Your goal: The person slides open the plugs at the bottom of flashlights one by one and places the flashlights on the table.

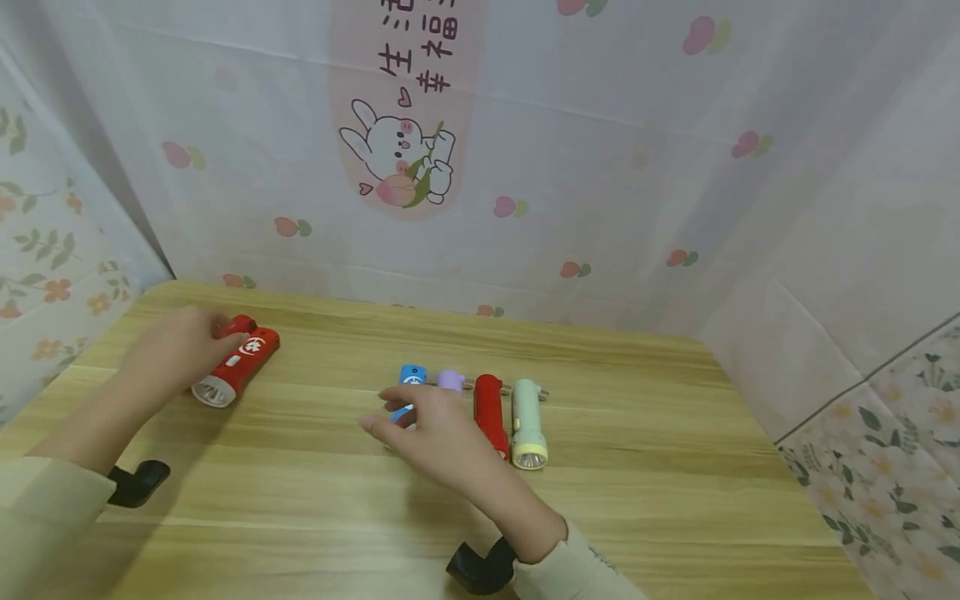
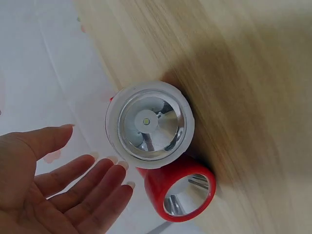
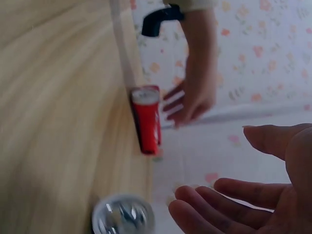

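At the left of the head view, my left hand [image 1: 176, 346] hovers over two red flashlights lying side by side. The nearer red flashlight [image 1: 246, 367] has a white lens rim [image 2: 113, 124]; the other, with a red lens rim [image 2: 210, 195], is mostly hidden behind the hand in the head view. Fingers are spread and relaxed, apart from both lights in the left wrist view. Near the middle, my right hand [image 1: 446, 433] hangs over a blue flashlight [image 1: 412, 375], thumb and fingers parted with nothing between them. It partly hides the blue one and a purple flashlight [image 1: 451, 380].
Right of the purple one lie another red flashlight [image 1: 489, 408] and a pale green flashlight [image 1: 527, 417] with a yellow rim. The wooden table [image 1: 637, 500] meets a patterned curtain [image 1: 600, 167] behind it. Black curved pieces [image 1: 141, 483] stick out near both wrists.
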### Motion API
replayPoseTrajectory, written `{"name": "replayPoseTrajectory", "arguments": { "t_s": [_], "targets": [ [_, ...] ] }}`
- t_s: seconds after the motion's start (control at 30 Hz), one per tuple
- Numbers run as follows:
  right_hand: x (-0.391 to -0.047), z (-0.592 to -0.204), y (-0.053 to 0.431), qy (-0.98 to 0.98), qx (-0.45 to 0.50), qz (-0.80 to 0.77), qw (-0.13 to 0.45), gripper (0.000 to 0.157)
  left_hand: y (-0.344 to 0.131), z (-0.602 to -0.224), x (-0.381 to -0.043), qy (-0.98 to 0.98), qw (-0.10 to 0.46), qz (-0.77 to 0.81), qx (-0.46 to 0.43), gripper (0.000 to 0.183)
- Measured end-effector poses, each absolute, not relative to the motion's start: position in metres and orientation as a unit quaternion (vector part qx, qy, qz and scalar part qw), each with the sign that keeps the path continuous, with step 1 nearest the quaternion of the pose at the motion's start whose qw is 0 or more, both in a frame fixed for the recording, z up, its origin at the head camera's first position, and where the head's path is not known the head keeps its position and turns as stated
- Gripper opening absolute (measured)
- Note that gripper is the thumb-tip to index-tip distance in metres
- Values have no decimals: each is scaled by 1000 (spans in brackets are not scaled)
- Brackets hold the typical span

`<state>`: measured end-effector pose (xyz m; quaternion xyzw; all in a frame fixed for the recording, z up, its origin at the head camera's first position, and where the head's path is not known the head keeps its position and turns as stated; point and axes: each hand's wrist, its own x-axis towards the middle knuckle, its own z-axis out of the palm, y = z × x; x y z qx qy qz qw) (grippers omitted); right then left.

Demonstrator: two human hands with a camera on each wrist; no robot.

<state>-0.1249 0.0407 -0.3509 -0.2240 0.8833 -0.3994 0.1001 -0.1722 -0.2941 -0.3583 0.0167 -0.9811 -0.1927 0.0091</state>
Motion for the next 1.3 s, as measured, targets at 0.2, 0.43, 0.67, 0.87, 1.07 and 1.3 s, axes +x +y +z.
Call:
{"name": "replayPoseTrajectory", "arguments": {
  "t_s": [0.2,0.43,0.67,0.87,1.07,1.3],
  "targets": [
    [-121,-361,6,867,-216,-426,141,52,-290,-357,-185,-985,0,-175,0,44],
    [-120,-369,-31,831,-183,-495,175,51,-286,-359,-195,-985,-22,-170,15,41],
    [-124,-383,-63,799,-139,-561,168,44,-281,-360,-201,-985,-34,-164,34,36],
    [-130,-393,-78,792,-95,-578,172,42,-277,-365,-206,-981,-67,-181,33,37],
    [-135,-399,-88,783,-60,-594,172,40,-275,-367,-211,-983,-59,-169,30,44],
    [-139,-403,-94,786,-46,-588,188,39,-278,-365,-208,-980,-74,-183,38,37]
  ]
}}
